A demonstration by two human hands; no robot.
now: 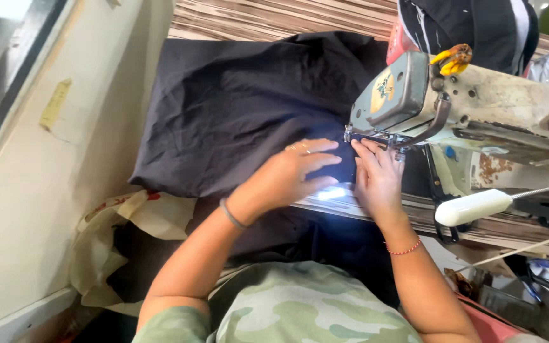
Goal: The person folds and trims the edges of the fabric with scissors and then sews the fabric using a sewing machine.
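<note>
A large piece of black cloth (236,108) lies spread over the wood-grain sewing table (274,16) and hangs down over its near edge. My left hand (290,173), with rings and a grey wristband, presses flat on the cloth just left of the needle area. My right hand (376,178), with a red thread bracelet, rests flat on the cloth right under the head of the worn cream sewing machine (471,101). The presser foot (358,134) sits just above my right fingertips. A bright lamp spot lights the table edge between my hands.
A small white lamp (471,206) on a thin arm sticks out under the machine at the right. A beige bag (112,235) with black cloth in it sits low on the left, by a cream wall (27,209). Dark garments (471,25) lie behind the machine.
</note>
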